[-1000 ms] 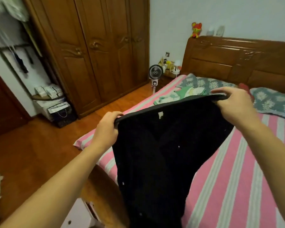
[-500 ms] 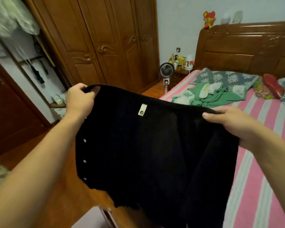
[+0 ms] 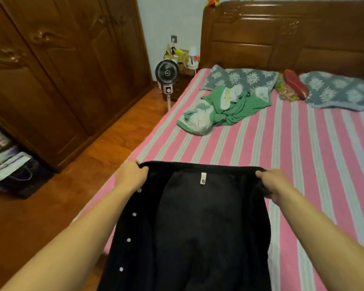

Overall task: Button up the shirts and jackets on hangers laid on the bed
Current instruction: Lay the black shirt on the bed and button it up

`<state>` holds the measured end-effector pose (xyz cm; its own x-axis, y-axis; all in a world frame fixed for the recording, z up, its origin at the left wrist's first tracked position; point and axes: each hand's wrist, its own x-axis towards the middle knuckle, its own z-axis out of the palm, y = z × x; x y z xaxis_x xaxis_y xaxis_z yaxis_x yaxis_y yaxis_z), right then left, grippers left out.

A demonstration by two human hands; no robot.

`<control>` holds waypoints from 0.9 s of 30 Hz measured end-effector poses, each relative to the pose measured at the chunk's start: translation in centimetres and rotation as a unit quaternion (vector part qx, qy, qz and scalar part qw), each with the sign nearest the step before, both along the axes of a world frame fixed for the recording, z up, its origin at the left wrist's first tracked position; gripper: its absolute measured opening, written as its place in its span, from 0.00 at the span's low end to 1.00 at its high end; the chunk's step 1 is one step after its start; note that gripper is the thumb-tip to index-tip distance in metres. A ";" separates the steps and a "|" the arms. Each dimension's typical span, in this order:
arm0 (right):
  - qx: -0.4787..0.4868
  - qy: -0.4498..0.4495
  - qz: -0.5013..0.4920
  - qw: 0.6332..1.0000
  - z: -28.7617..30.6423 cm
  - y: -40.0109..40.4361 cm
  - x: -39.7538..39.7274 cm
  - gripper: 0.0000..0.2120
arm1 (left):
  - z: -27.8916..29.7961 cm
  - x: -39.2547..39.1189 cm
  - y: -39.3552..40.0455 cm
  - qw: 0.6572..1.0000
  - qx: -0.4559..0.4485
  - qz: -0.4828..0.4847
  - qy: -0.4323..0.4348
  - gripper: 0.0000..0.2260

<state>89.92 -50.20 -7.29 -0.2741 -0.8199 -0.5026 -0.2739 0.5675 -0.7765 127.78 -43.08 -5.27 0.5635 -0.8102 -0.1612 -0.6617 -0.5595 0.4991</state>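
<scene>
Bed: wide bed under a pink, grey and white striped sheet [image 3: 303,164], fills the right half of the view; carved brown wooden headboard [image 3: 282,38] along its far edge.
Wardrobe: tall brown wooden wardrobe with carved doors [image 3: 61,70], left of the bed across a strip of orange-brown wooden floor [image 3: 114,148].
Jacket: black knitted jacket with a row of small pale snap buttons [image 3: 198,238], spread open over the bed's near left corner, inner side up; its top edge stretched taut between the two hands, its lower part runs out of view at the bottom. Buttons run down its left edge; all visible ones unfastened. Small white label [image 3: 203,178] just below the middle of the top edge. No hanger visible.
Pillows: two blue-grey flower-patterned pillows [image 3: 240,77] against the far edge, a red and patterned bundle [image 3: 292,86] between them.
Green garment: crumpled green and white garment [image 3: 223,108], near the far left corner of the bed, just in front of the left pillow, well apart from the jacket.
Fan: small round black and white pedestal fan [image 3: 167,74], on the floor beside the bed's far left corner.
Left hand: left hand [image 3: 130,175] grips the jacket's top left corner, fingers curled over the edge.
Right hand: right hand [image 3: 275,181] grips the top right corner, fingers curled round the bunched fabric.
</scene>
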 end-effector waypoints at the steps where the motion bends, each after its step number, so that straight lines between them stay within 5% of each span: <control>1: 0.022 -0.001 -0.015 1.000 -0.8 -0.9 1.0 0.05 | -1.3 1.0 -1.8 1.000 0.012 -0.005 0.022 0.08; 7: -0.054 -0.029 -0.140 0.988 -2.3 -6.6 5.9 0.06 | -3.5 3.2 -12.2 0.992 -0.044 0.030 0.115 0.11; 11: -0.083 -0.035 -0.145 0.985 -4.3 -8.8 8.8 0.07 | -6.3 1.5 -15.5 0.946 -0.118 0.091 0.286 0.12; 15: 0.045 -0.059 0.066 0.995 -7.8 -6.3 9.5 0.32 | -11.7 0.5 -11.4 0.930 0.119 -0.052 0.343 0.40; 18: 0.138 0.032 0.202 0.969 -12.1 -2.1 8.3 0.37 | -13.8 0.6 -4.8 0.918 0.255 -0.081 0.293 0.20; 21: 0.253 0.081 0.261 0.928 -15.0 0.9 6.7 0.34 | -15.2 2.3 0.8 0.899 0.313 -0.022 0.304 0.16; 24: 0.309 0.125 0.311 0.890 -14.8 1.6 6.6 0.28 | -14.4 4.4 3.4 0.901 0.312 0.045 0.297 0.14; 27: 0.238 0.154 0.359 0.889 -13.1 -0.7 9.1 0.21 | -11.7 5.6 4.8 0.924 0.245 0.077 0.282 0.10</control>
